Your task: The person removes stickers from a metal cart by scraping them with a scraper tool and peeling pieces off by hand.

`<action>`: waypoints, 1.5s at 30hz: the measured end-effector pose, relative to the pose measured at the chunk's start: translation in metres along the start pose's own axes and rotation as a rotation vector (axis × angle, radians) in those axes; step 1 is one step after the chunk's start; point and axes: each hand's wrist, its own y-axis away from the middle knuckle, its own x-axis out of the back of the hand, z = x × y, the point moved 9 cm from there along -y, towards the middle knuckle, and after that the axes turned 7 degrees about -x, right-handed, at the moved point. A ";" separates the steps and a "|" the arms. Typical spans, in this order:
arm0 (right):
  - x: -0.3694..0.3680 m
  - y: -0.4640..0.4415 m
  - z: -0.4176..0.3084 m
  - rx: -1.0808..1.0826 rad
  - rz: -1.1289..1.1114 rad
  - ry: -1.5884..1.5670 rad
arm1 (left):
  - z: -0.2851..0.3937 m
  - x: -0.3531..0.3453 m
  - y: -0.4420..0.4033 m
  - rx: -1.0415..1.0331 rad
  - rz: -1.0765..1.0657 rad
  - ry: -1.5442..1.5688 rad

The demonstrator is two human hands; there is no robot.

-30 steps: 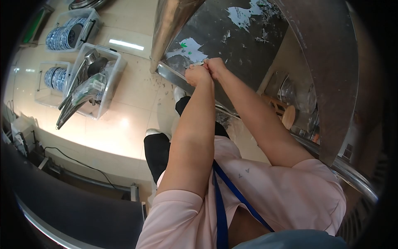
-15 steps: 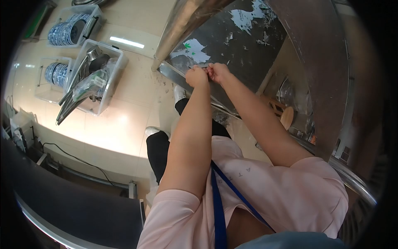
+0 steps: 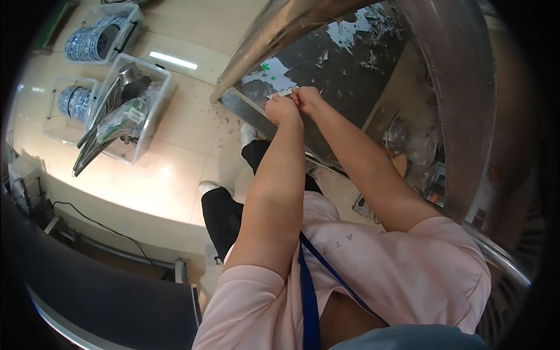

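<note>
Thin strip (image 3: pixel 284 93): at fingertips, pinched by left hand (image 3: pixel 282 109) and right hand (image 3: pixel 307 100) | torn paper (image 3: pixel 271 74): just beyond, on dark panel (image 3: pixel 341 87) | metal post (image 3: pixel 248 49): nearby, left

Pink short-sleeved shirt (image 3: pixel 402 268), blue strap (image 3: pixel 310 291), black trousers (image 3: pixel 220 220)

We hold a thin, flat, pale strip (image 3: pixel 283 93) slantwise, partly hidden by our grip, just beside a white, ragged-edged patch (image 3: pixel 277 76) with green leaf prints, stuck flat on a dark surface (image 3: pixel 344 87) where a second torn white patch (image 3: pixel 345 34) and crumpled shreds (image 3: pixel 370 59) lie farther off.
</note>
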 end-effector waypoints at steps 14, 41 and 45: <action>0.001 -0.009 -0.002 0.043 -0.120 0.065 | -0.002 -0.001 0.007 -0.005 0.020 0.151; 0.003 -0.002 -0.036 0.187 -0.081 0.353 | -0.022 -0.054 0.025 0.342 0.010 0.944; 0.000 0.001 -0.039 0.194 -0.083 0.406 | -0.026 -0.059 0.025 0.369 0.021 0.979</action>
